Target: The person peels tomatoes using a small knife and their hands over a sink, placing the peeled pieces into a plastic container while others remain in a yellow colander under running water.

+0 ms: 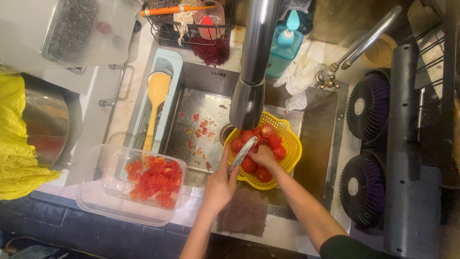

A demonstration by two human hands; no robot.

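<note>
my left hand (219,184) is curled round a knife (243,152), its blade slanting up and right over the sink (316,139). my right hand (263,154) reaches into the yellow colander (293,148) and my fingers close on one red tomato (252,149) among the whole ones heaped there. the colander sits in the sink, right of the drain, under the big dark tap (251,86). to the near left on the tabletop (280,230) stands a clear plastic tub (103,196) of chopped tomato pieces (155,180). a brown cloth (244,213) lies on the near edge, between my forearms.
</note>
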